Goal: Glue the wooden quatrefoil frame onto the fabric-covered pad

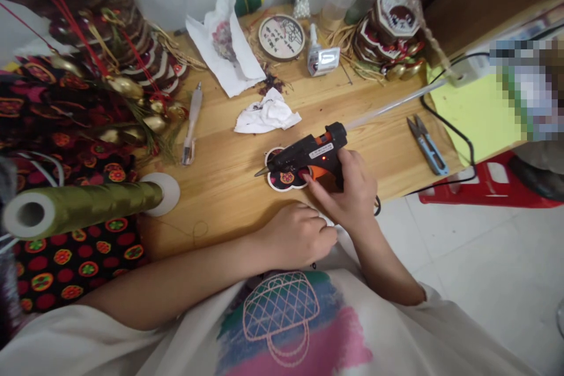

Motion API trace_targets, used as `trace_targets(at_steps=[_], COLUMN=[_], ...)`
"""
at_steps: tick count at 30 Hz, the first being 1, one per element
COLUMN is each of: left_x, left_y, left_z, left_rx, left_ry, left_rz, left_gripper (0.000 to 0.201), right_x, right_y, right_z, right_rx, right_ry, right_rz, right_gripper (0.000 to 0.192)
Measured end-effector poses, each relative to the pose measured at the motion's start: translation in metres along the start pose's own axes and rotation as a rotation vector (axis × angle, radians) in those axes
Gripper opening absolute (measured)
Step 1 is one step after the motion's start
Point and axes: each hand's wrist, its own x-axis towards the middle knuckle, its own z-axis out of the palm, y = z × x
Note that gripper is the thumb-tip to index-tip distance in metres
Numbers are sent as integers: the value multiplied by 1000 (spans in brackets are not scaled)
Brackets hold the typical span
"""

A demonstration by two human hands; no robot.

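Observation:
My right hand (355, 194) is wrapped round the handle of a black hot glue gun (304, 153) with an orange trigger and a lit red light. Its nozzle points left, over a small patterned piece with a white scalloped rim (288, 181) lying on the table; the gun covers part of it. A clear glue stick (388, 107) juts out behind the gun. Close to my body at the table edge, my left hand (304, 236) is closed in a loose fist beside my right wrist. Its curled fingers hide whatever may be inside.
On the wooden table (229, 170) lie crumpled tissue (268, 114), a pen (192, 123), blue thread snips (427, 145) and a round embroidered disc (282, 37). A green thread spool (97, 202) stands left. Stacked ornaments (118, 29) rise behind it. A black cord (471, 150) runs right.

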Motion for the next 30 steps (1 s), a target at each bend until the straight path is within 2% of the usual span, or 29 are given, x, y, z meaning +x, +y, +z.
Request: trace_targets(at_steps=[14,19,22,26,30], left_x=[-2,-2,-2,-1,-4], left_y=[0,1,10,30,44], left_z=[0,1,-2,-14,-27], left_rx=[4,67,153,153,172], left_ry=[-43,3,23,81,81], left_rz=[11,37,115,204,160], left_gripper=[26,23,24,17,12], right_x=[-1,-1,-2,-1,-2], right_y=[0,0,1,1,2], right_z=[1,1,2,3,2], right_rx=[10,34,50,70,93], right_ry=[3,2,10,28,46], right_rz=[-5,4,16,4,-12], right_gripper=[48,47,48,49,49])
